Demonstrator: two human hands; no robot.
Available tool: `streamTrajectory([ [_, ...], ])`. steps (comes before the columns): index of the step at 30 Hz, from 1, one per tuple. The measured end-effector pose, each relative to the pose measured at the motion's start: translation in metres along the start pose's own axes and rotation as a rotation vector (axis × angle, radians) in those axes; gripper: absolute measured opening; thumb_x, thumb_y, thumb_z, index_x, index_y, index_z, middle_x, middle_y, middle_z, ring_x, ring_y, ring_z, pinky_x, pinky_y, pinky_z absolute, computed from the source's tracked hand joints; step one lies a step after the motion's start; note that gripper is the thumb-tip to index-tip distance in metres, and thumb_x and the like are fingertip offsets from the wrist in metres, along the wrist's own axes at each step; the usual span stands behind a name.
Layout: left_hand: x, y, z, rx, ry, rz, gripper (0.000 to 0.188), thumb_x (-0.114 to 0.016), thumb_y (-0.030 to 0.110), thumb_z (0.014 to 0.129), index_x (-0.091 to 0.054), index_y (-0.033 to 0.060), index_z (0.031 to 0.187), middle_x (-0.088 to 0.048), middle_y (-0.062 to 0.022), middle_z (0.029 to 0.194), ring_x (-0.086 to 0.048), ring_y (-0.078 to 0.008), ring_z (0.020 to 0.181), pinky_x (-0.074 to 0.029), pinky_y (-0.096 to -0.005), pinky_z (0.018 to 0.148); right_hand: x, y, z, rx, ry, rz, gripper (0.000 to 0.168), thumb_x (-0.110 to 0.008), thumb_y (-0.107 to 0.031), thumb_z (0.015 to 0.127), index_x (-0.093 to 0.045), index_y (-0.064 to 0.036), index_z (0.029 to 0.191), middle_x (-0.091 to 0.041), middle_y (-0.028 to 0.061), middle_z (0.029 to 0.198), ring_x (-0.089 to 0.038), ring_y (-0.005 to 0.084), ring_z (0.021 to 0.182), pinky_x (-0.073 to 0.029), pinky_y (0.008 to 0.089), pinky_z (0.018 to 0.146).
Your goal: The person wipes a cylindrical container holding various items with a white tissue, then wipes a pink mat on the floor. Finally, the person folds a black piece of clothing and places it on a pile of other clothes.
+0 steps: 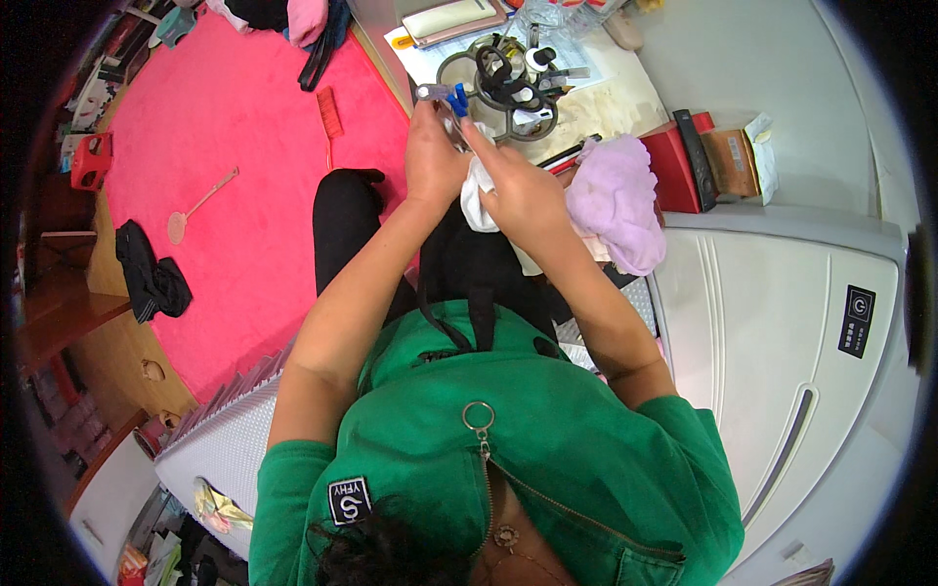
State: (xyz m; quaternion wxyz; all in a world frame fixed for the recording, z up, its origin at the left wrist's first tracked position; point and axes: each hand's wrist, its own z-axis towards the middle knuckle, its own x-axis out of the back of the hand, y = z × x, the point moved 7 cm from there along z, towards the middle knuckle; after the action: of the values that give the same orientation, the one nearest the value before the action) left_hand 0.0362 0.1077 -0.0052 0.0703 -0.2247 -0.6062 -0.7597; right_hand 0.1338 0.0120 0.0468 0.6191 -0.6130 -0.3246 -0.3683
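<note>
My left hand (pixel 431 157) is closed around a small clear item (pixel 432 92), mostly hidden by the fingers. A blue plastic piece (pixel 458 100) sticks up beside it; whether the two are joined I cannot tell. A white cloth (pixel 480 198) hangs from my right hand (pixel 524 194), whose extended index finger reaches to the blue piece. Just beyond both hands stands a grey organizer (pixel 497 128) with rounded compartments. It holds black-handled scissors (pixel 498 73), a white bottle with a black cap (pixel 541 58), pens and other small things.
A lilac cloth (pixel 614 201) lies at the table's near right. Behind the organizer are a wallet (pixel 448 20) and papers. At right stands a white appliance (pixel 777 315) beside a red box (pixel 670 157). A red brush (pixel 330 113) and flyswatter (pixel 178 225) lie on the pink carpet (pixel 242 95).
</note>
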Motion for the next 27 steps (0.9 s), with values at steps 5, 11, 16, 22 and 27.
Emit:
streamTrajectory([
  [5,0.004,0.005,0.002,-0.08,-0.05,-0.018,0.087,-0.093,0.021,0.07,-0.042,-0.0034,0.137,-0.059,-0.0239,0.134,-0.059,-0.0348,0.127,-0.054,-0.0419,0.098,0.016,0.021,-0.034,-0.024,0.086,0.169,0.071,-0.068,-0.011,0.082,-0.049,-0.022,0.15,-0.065,0.0154,0.106,-0.066,0.0352,0.093,-0.054,0.0432,0.079],
  [11,0.005,0.004,0.005,-0.085,-0.042,-0.055,0.091,-0.096,0.025,0.063,-0.044,-0.0035,0.132,-0.062,-0.022,0.125,-0.062,-0.0343,0.118,-0.052,-0.0413,0.097,0.03,0.043,-0.034,-0.063,0.335,0.086,0.062,-0.07,-0.011,0.085,-0.052,-0.007,0.144,-0.064,0.0183,0.113,-0.064,0.0382,0.099,-0.053,0.0434,0.081],
  [16,0.006,0.006,0.006,-0.101,-0.049,-0.016,0.085,-0.094,0.02,0.065,-0.046,-0.0029,0.131,-0.063,-0.0212,0.124,-0.064,-0.0332,0.117,-0.052,-0.0397,0.098,0.012,0.032,-0.023,-0.11,0.26,0.102,0.058,-0.07,-0.01,0.084,-0.055,-0.006,0.139,-0.063,0.0192,0.114,-0.063,0.0394,0.1,-0.052,0.0429,0.082],
  [22,0.011,-0.016,0.011,0.021,-0.193,-0.293,0.085,-0.084,0.01,0.076,-0.039,-0.0025,0.147,-0.055,-0.0196,0.142,-0.051,-0.0278,0.136,-0.042,-0.0411,0.113,0.035,0.046,-0.023,-0.169,0.384,0.212,0.046,-0.068,-0.009,0.085,-0.059,-0.005,0.13,-0.063,0.0183,0.111,-0.064,0.0372,0.101,-0.052,0.042,0.084],
  [27,0.005,0.007,0.005,-0.185,-0.219,-0.134,0.109,-0.083,0.008,0.072,-0.017,-0.0026,0.157,-0.043,-0.0224,0.152,-0.046,-0.0298,0.141,-0.038,-0.0398,0.116,0.037,0.045,-0.008,-0.067,0.424,0.224,0.034,-0.069,-0.008,0.085,-0.061,-0.003,0.117,-0.063,0.0177,0.108,-0.064,0.0364,0.103,-0.052,0.0422,0.085],
])
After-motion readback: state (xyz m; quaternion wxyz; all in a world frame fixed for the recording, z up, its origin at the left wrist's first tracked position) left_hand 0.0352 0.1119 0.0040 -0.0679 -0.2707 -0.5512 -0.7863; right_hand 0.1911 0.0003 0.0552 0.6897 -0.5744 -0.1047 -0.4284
